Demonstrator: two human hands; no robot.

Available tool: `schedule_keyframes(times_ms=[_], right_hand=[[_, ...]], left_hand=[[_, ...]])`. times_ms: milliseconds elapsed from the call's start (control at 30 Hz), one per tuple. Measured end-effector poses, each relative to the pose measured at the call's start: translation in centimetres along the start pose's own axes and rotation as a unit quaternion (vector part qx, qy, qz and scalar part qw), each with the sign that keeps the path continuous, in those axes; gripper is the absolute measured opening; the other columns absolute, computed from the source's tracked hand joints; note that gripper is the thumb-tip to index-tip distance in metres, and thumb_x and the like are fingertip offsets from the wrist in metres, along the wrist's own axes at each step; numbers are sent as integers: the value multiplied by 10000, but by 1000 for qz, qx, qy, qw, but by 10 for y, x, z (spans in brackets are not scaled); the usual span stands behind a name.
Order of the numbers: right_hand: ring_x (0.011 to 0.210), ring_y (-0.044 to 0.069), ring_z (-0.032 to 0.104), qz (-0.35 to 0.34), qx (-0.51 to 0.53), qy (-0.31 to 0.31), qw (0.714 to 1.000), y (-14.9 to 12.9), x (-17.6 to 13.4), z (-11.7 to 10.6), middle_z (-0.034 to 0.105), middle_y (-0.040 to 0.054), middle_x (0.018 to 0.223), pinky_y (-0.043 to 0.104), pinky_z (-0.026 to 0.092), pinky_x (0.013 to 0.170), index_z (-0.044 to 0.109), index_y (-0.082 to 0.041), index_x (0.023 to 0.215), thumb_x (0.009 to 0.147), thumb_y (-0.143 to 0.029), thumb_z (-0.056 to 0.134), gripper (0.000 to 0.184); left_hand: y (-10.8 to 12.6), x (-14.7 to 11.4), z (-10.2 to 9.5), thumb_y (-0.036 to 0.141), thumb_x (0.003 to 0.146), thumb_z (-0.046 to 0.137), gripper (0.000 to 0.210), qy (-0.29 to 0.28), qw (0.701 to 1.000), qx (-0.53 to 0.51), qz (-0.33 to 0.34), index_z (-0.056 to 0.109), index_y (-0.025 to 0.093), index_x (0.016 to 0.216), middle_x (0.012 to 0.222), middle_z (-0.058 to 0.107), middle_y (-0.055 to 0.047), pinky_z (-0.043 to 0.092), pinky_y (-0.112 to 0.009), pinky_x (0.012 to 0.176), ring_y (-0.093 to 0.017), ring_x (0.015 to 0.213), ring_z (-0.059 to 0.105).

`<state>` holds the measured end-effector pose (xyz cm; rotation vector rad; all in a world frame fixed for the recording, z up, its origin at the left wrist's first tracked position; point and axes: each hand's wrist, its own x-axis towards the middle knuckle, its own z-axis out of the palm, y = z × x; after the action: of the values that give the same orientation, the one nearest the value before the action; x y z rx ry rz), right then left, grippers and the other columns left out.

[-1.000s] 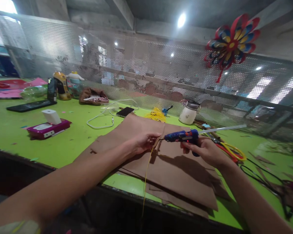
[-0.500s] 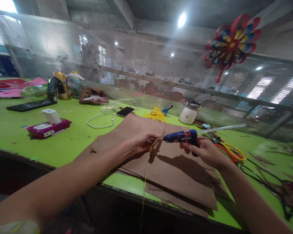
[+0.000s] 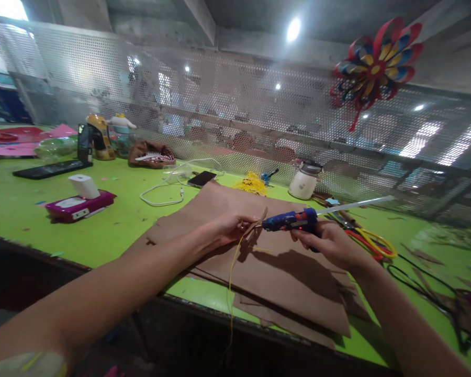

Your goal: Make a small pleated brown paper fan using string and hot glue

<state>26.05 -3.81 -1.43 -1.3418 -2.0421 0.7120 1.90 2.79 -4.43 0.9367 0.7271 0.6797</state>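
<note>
My right hand point(image 3: 329, 241) is wrapped round the grip of a blue glue gun point(image 3: 288, 220), its small red light lit. A long clear glue stick point(image 3: 357, 204) juts from the gun's back end. My left hand point(image 3: 233, 229) pinches a small folded strip of brown paper point(image 3: 255, 229), and the gun's nozzle is at that strip. From the strip a yellow string point(image 3: 231, 283) hangs down past the table edge. Beneath both hands lie stacked sheets of brown paper point(image 3: 298, 301).
On the green table point(image 3: 19, 209) are a purple power strip point(image 3: 80, 206) with a white plug, a phone point(image 3: 202, 178), yellow shreds point(image 3: 251, 183), a white jar point(image 3: 304, 180) and scissors point(image 3: 372, 242). A perforated metal screen point(image 3: 227, 104) stands behind; a paper flower point(image 3: 377, 69) hangs at right.
The yellow string has swung left below my left hand, and a short yellow piece now shows on the brown paper. The nozzle stays at the strip; both hands are almost still.
</note>
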Motion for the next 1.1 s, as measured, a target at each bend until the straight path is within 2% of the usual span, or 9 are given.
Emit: schedule_keyframes(times_ms=[133,333,633,800,1100], right_hand=[[583,135,457,-3,15,-15,1000,1,-1,0,561,37,664,262,361,526,647,-131,836,806,-418,540,308],[587,133,466,-22,-3,3,1000,-4,0,-2,547,36,670,255,377,525,627,-140,793,807,-386,540,261],[590,136,460,-15,11,-15,1000,-8,-2,0,545,33,660,260,373,529,619,-146,791,782,-373,553,237],[585,136,446,-7,21,-18,1000,-11,-2,2,532,21,638,264,363,527,616,-153,774,761,-386,568,238],[566,128,410,-7,17,-17,1000,-4,-2,-2,494,13,625,261,334,507,592,-162,757,788,-408,546,253]], left_hand=[[3,-4,5,138,776,520,138,16,999,-26,-30,618,55,726,623,642,-91,402,-230,522,-118,496,556],[3,-6,5,140,772,512,144,-4,999,-32,-44,625,57,741,631,649,-95,421,-250,550,-131,508,564],[1,-4,5,135,757,503,138,2,999,-12,-39,610,73,696,616,646,-104,409,-255,534,-142,505,559],[2,-7,5,154,745,516,146,-34,999,-5,-36,609,78,662,553,616,-83,396,-257,529,-133,470,521],[0,0,2,134,721,514,137,-16,1000,9,-22,614,75,649,568,623,-79,390,-235,501,-126,483,530]])
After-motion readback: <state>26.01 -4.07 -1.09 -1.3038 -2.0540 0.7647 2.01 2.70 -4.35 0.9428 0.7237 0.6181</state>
